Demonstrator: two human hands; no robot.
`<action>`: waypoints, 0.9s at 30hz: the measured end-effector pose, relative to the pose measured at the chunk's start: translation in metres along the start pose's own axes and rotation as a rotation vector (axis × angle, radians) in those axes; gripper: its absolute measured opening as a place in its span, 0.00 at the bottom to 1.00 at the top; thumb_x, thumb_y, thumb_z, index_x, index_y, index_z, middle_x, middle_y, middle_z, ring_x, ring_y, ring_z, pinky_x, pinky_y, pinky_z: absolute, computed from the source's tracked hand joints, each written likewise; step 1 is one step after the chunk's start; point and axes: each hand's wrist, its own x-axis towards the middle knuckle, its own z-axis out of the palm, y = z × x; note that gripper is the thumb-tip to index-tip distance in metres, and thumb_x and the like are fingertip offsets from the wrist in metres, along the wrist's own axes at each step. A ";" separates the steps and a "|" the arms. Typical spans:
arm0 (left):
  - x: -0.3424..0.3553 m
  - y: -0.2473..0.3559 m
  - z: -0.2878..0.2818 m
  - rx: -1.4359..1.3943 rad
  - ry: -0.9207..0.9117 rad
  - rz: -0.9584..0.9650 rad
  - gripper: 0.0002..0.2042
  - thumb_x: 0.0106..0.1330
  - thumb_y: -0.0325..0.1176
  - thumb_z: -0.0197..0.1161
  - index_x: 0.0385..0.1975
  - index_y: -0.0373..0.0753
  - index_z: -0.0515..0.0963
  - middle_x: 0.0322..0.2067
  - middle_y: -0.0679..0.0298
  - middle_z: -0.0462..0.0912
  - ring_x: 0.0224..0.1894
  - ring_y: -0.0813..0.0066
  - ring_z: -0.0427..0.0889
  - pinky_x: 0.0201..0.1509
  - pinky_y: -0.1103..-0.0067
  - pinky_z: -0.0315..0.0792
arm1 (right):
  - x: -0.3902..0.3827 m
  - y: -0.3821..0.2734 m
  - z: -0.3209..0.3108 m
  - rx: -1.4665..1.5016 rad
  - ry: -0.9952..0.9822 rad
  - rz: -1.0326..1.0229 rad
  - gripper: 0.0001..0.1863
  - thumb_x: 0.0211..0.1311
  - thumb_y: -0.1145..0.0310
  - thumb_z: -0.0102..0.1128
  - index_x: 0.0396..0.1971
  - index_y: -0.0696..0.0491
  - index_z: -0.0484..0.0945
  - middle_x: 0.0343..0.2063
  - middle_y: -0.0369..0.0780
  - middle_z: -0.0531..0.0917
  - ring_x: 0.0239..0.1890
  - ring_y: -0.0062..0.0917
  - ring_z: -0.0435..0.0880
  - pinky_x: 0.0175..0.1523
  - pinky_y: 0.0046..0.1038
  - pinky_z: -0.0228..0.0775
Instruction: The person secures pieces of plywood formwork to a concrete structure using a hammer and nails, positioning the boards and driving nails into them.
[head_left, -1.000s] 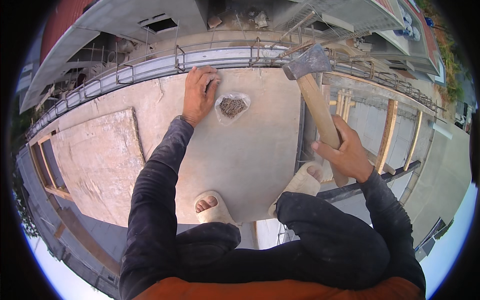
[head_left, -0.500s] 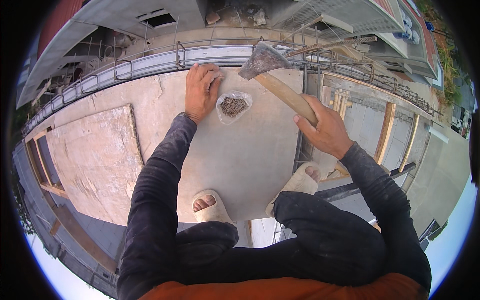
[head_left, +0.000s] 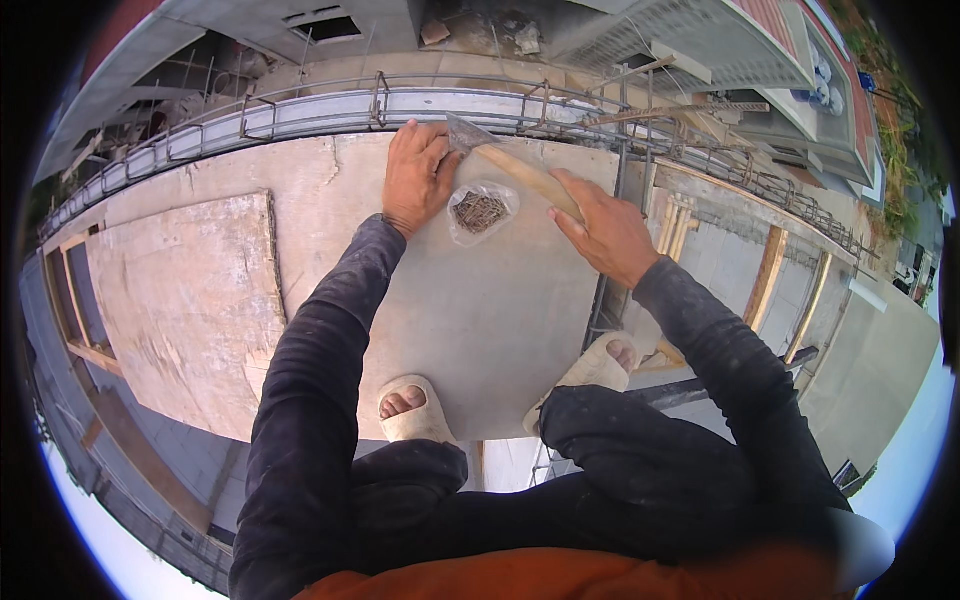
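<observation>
At the far edge of the pale plywood board (head_left: 470,310), my left hand (head_left: 417,180) is closed, fingertips pinched; anything between them is too small to make out. My right hand (head_left: 605,230) grips the wooden handle of a hatchet (head_left: 528,177). Its flat metal head is motion-blurred right beside my left fingertips, and I cannot tell whether it touches them or the board. Just below the head, to the right of my left hand, lies an open clear plastic bag (head_left: 480,212) of rusty nails.
Both my sandalled feet (head_left: 410,405) rest on the board. A rough panel (head_left: 180,290) lies at left. A rebar cage (head_left: 300,115) runs along the far edge, with a drop and concrete buildings beyond. At right are framed openings with timber battens (head_left: 765,275); another opening is at far left.
The hatchet has swung down and leftward, from upright at the right to a slant beside my left fingertips. My left hand has shifted slightly right and up in the picture.
</observation>
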 end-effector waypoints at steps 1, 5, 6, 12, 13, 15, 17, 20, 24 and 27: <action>-0.001 0.001 0.000 -0.003 0.005 -0.001 0.08 0.66 0.30 0.68 0.42 0.36 0.81 0.51 0.57 0.81 0.58 0.49 0.77 0.76 0.54 0.62 | 0.002 -0.002 0.001 -0.018 0.003 -0.001 0.28 0.75 0.56 0.59 0.71 0.45 0.68 0.52 0.48 0.85 0.45 0.48 0.87 0.50 0.46 0.80; -0.002 0.000 -0.005 0.015 -0.009 -0.026 0.08 0.66 0.30 0.69 0.42 0.36 0.81 0.52 0.58 0.82 0.59 0.50 0.77 0.76 0.55 0.61 | 0.000 -0.011 -0.005 0.070 0.024 -0.006 0.29 0.75 0.56 0.59 0.71 0.46 0.68 0.51 0.48 0.84 0.46 0.48 0.87 0.51 0.46 0.80; -0.004 0.000 -0.005 0.004 -0.001 -0.023 0.08 0.66 0.30 0.69 0.42 0.37 0.81 0.52 0.58 0.82 0.59 0.50 0.77 0.76 0.55 0.61 | -0.003 -0.012 -0.005 0.075 0.026 -0.009 0.29 0.75 0.56 0.59 0.71 0.46 0.67 0.51 0.48 0.84 0.46 0.48 0.87 0.51 0.46 0.80; 0.000 0.001 -0.001 -0.013 0.000 -0.006 0.08 0.66 0.31 0.69 0.42 0.38 0.82 0.51 0.58 0.82 0.59 0.51 0.77 0.76 0.55 0.61 | -0.004 0.007 0.001 0.015 0.023 -0.020 0.29 0.75 0.57 0.59 0.72 0.46 0.67 0.50 0.48 0.84 0.46 0.47 0.87 0.51 0.45 0.80; 0.001 0.000 -0.004 -0.007 -0.002 -0.011 0.08 0.65 0.30 0.69 0.42 0.38 0.82 0.51 0.59 0.82 0.58 0.51 0.77 0.76 0.55 0.61 | -0.004 0.001 -0.002 0.045 0.034 -0.024 0.29 0.75 0.58 0.59 0.72 0.46 0.67 0.50 0.48 0.85 0.46 0.47 0.87 0.51 0.45 0.80; -0.004 0.000 -0.006 0.001 0.000 -0.017 0.08 0.65 0.30 0.69 0.42 0.39 0.82 0.51 0.59 0.82 0.58 0.52 0.77 0.76 0.55 0.61 | -0.005 -0.010 -0.004 0.080 0.039 -0.025 0.29 0.75 0.58 0.59 0.72 0.47 0.67 0.50 0.48 0.85 0.47 0.46 0.87 0.51 0.45 0.80; -0.003 0.000 -0.004 -0.003 0.022 -0.004 0.08 0.65 0.30 0.69 0.42 0.39 0.82 0.51 0.60 0.82 0.58 0.52 0.77 0.76 0.55 0.61 | -0.005 -0.005 -0.003 0.052 0.033 -0.032 0.30 0.74 0.58 0.59 0.72 0.47 0.67 0.51 0.48 0.85 0.48 0.47 0.87 0.51 0.45 0.80; 0.001 0.002 -0.003 -0.053 -0.025 0.007 0.09 0.65 0.30 0.68 0.44 0.40 0.82 0.51 0.59 0.81 0.58 0.53 0.77 0.76 0.55 0.61 | -0.001 0.014 0.003 0.012 0.027 -0.019 0.29 0.73 0.58 0.60 0.70 0.49 0.68 0.52 0.49 0.85 0.48 0.47 0.86 0.51 0.45 0.79; 0.004 0.001 -0.013 -0.067 -0.053 -0.034 0.12 0.67 0.31 0.66 0.49 0.40 0.81 0.51 0.60 0.82 0.57 0.55 0.78 0.71 0.57 0.64 | 0.000 0.001 -0.010 0.127 0.085 0.059 0.26 0.72 0.56 0.62 0.64 0.52 0.72 0.48 0.50 0.86 0.46 0.49 0.87 0.49 0.47 0.78; 0.009 -0.006 -0.031 0.078 -0.109 -0.029 0.12 0.72 0.34 0.62 0.52 0.42 0.80 0.50 0.62 0.83 0.56 0.57 0.78 0.68 0.60 0.65 | -0.003 0.001 -0.015 0.133 0.059 0.122 0.23 0.71 0.54 0.63 0.57 0.53 0.75 0.41 0.50 0.88 0.42 0.50 0.88 0.47 0.47 0.78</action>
